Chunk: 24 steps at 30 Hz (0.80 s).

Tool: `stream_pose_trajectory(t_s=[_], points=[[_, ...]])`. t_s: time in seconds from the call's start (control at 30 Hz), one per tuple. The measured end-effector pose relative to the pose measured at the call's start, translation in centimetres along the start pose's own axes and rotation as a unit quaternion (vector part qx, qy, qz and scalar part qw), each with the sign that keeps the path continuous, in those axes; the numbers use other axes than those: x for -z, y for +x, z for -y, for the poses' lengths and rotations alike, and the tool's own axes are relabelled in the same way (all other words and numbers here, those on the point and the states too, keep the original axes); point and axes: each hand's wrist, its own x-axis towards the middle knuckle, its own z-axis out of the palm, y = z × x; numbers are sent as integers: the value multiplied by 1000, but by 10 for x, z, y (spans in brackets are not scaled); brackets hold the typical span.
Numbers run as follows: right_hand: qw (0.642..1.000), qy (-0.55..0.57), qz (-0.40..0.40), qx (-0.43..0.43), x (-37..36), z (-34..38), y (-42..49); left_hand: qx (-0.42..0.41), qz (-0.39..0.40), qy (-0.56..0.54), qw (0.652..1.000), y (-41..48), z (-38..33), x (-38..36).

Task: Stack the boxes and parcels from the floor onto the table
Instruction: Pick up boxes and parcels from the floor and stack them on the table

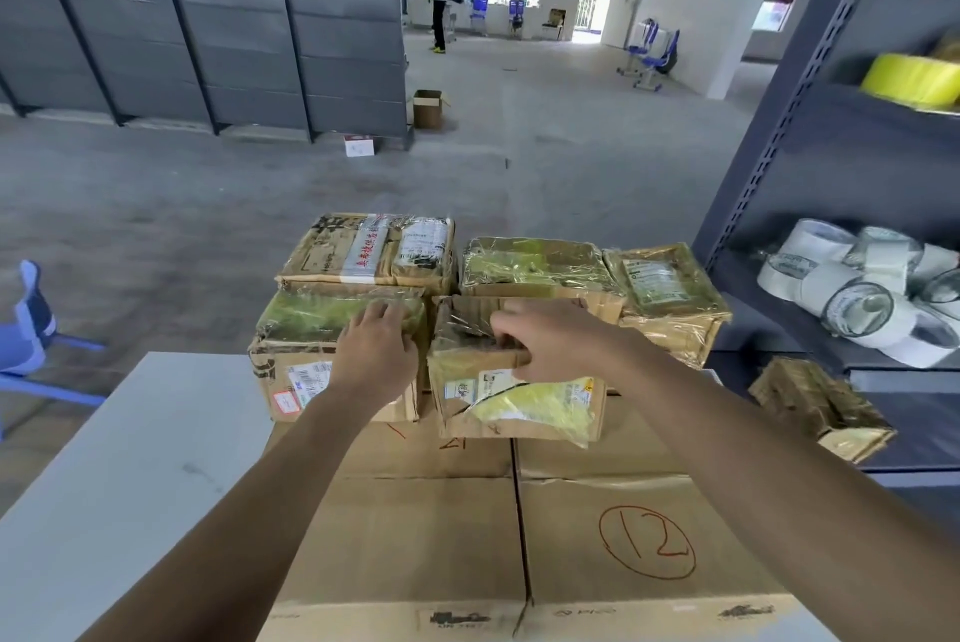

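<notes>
At the white table, a worker's left hand lies with fingers flat on a green-taped box. The right hand curls round the top edge of the neighbouring parcel. Both sit atop large cartons. The parcel straddles the cartons' seam and could tip forward if nudged. Bare tabletop lies open at left; the shelving rack crowds the right.
</notes>
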Motion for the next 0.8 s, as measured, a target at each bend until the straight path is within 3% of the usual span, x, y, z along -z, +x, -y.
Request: stream_pose_trajectory(t_s=[0.47, 0.67, 0.8], points=[[995, -68, -75, 8, -34, -3, 23, -47, 18, 37, 998, -2, 9, -4], [992, 92, -80, -19, -22, -6, 7, -59, 75, 121, 988, -2, 3, -2], [971, 39, -186, -142, -20, -21, -6, -58, 89, 158, 982, 1, 0, -2]])
